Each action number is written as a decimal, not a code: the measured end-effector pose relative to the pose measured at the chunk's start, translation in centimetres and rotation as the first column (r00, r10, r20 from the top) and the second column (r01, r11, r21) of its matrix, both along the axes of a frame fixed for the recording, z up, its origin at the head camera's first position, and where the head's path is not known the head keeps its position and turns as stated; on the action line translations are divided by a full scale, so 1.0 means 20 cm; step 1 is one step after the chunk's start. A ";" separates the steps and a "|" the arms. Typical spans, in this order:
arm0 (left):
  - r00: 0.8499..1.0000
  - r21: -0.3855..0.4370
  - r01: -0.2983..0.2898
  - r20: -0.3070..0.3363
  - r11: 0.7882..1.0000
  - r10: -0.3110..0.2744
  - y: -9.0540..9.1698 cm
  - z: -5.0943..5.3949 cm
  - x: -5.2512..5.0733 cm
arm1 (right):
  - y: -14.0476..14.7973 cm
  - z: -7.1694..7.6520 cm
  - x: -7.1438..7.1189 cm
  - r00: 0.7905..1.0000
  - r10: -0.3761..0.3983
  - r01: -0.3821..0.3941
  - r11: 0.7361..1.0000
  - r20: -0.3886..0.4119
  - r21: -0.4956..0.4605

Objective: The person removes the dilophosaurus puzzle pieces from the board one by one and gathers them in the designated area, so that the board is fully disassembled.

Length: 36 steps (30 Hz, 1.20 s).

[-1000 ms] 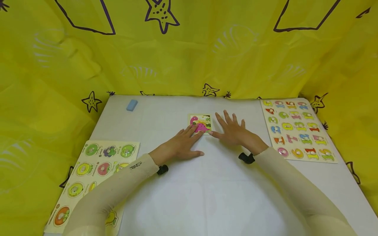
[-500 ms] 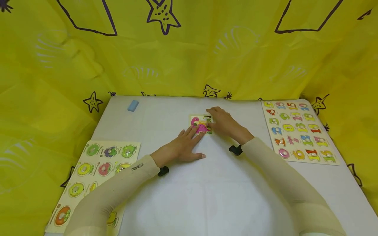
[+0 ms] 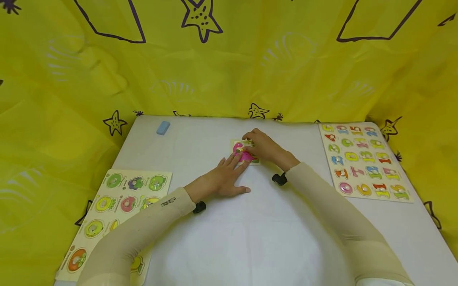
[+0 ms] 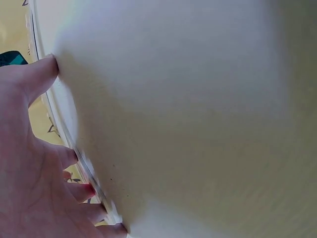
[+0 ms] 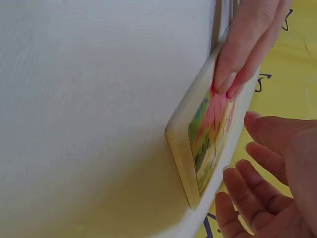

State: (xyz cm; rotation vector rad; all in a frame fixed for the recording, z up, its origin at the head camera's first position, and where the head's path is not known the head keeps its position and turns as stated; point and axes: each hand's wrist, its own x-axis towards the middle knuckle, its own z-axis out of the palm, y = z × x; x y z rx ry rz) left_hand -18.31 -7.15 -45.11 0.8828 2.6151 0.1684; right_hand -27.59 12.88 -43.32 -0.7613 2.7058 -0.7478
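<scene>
A small square picture puzzle (image 3: 237, 145) with a pink dinosaur lies on the white table, framed by a pale border. My left hand (image 3: 222, 180) rests its straight fingertips on the puzzle's lower left part, thumb spread out on the table. Over the upper right part hovers my right hand (image 3: 266, 147), fingers bent loosely and thumb near the picture. In the right wrist view nothing shows between this hand's (image 5: 290, 173) thumb and fingers, and the puzzle (image 5: 205, 134) sits just beside them. The left wrist view shows the left hand (image 4: 29, 163) with only its fingertips down.
A fruit peg board (image 3: 119, 190) lies at the left, partly under the left sleeve. To the right is a number peg board (image 3: 365, 161). A blue block (image 3: 163, 128) sits near the back left edge. Yellow curtain (image 3: 229, 71) surrounds the table (image 3: 257, 238).
My right hand has moved left from beside the puzzle to above its right part, its spread fingers now bent. The left hand stays on the puzzle.
</scene>
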 end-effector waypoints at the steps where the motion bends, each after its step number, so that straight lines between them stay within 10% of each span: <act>1: 1.000 -0.001 0.002 -0.002 1.000 -0.002 0.00 0.00 0.00 | -0.01 0.00 0.00 1.000 -0.003 0.003 1.000 -0.001 -0.003; 36: 1.000 0.004 0.015 -0.013 1.000 -0.015 0.00 0.00 -0.01 | -0.12 -0.03 -0.06 0.999 0.037 -0.036 0.996 -0.008 0.076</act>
